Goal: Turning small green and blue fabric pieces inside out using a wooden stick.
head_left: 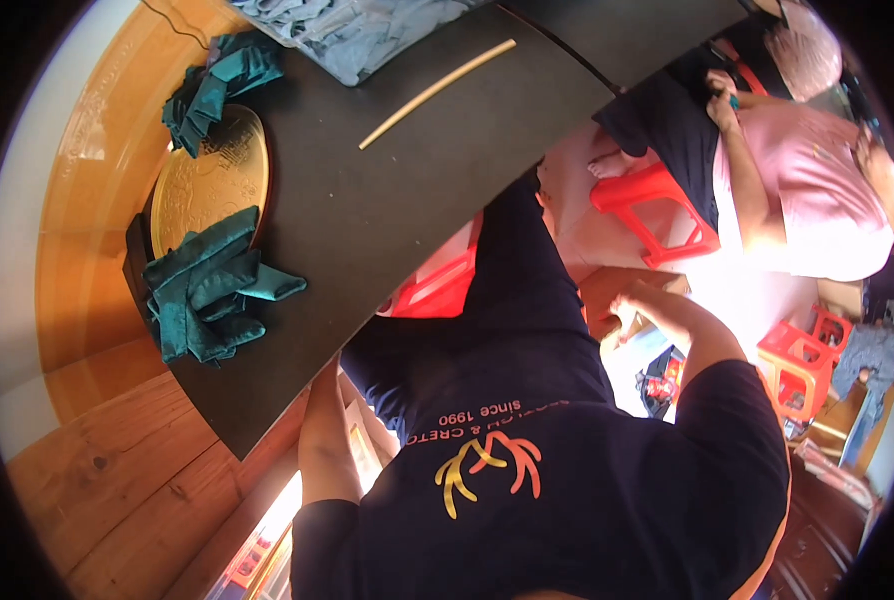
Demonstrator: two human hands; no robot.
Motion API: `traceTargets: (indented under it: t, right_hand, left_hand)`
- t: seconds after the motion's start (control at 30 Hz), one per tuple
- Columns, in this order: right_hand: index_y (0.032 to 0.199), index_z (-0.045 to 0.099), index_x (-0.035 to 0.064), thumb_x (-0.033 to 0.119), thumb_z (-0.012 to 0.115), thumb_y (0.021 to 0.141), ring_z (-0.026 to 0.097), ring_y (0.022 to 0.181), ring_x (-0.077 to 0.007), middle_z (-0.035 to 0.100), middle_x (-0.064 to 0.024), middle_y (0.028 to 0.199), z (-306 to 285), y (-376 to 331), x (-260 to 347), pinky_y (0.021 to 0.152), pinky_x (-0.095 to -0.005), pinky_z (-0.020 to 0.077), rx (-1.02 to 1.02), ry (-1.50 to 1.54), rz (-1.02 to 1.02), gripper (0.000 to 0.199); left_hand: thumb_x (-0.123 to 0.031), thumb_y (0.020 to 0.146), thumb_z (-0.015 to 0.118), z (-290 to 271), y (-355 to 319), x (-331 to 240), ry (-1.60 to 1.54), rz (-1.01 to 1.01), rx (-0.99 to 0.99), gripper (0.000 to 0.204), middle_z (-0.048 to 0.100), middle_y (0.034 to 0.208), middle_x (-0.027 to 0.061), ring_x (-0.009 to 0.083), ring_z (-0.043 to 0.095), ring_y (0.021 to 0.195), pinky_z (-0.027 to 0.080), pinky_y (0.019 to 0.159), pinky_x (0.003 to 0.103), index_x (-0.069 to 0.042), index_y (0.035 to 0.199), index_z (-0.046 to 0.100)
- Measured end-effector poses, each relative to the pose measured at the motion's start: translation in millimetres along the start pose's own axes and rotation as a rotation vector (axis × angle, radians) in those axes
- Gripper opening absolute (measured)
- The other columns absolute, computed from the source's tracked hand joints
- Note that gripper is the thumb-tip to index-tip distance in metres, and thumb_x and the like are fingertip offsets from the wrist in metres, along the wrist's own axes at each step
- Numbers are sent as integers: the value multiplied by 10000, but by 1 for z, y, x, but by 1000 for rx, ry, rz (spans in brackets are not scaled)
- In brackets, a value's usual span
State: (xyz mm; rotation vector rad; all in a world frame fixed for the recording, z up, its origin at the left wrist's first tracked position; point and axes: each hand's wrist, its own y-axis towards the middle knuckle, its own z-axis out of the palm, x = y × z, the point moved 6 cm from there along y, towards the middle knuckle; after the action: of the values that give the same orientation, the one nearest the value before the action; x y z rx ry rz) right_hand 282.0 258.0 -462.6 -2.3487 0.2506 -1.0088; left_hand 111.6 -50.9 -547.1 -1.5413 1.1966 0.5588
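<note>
Two dark green cloth bundles (pixel 207 290) are lying on the left of the dark table (pixel 317 240), overlapping the near and far ends of a gold plate (pixel 217 180) whose middle is showing bare. At the far edge, a clear tray (pixel 351 79) is holding a heap of grey-blue cloth pieces (pixel 337 35), its far side running out of view. A pale stick (pixel 437 94) is lying to the right of the plate.

The wearer's left forearm (pixel 325 440) is reaching under the table's near edge, which is hiding the left hand, so I cannot tell its grip. On the right, the right hand (pixel 622 310) is bending close against a brown box-like thing (pixel 607 285) beside the wearer's leg; whether its fingers are clamping on anything, I cannot tell. Glare is blurring the red and dark items (pixel 659 385) below it. Farther right, a person in pink (pixel 817 190) is sitting, hands close together.
</note>
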Motion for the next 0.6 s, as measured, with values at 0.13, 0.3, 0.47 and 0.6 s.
traceTargets:
  t: [0.13,0.3,0.47,0.6]
  right_hand:
    - [530,504,155,359,861,520,617,662,-243,584,-4,603,1,8,13,671,-380,470,-31,49,-25,412]
    - [908,661,64,420,808,618,624,935,-345,657,-145,870,2,19,42,794,-418,482,-459,40,-170,483]
    - [933,663,63,448,776,642,621,950,-348,656,-152,898,13,19,37,812,-425,476,-393,156,-176,495]
    - [954,665,63,470,750,661,618,962,-350,655,-158,921,7,25,45,826,-431,472,-341,208,-167,508]
  left_hand:
    - [-371,916,560,-33,-22,30,-50,-51,-10,511,526,1303,158,310,487,1175,380,972,413,6,1256,502]
    - [-350,917,568,-90,-46,81,-94,-142,-38,518,508,1333,154,304,467,1213,369,995,409,1,1289,484]
    - [-329,918,576,-138,-54,107,-174,-219,-104,530,490,1363,150,298,448,1251,357,1019,405,-4,1322,466]
    - [-312,918,582,-185,-37,88,-251,-242,-170,542,475,1387,147,293,432,1282,347,1037,402,-8,1348,451]
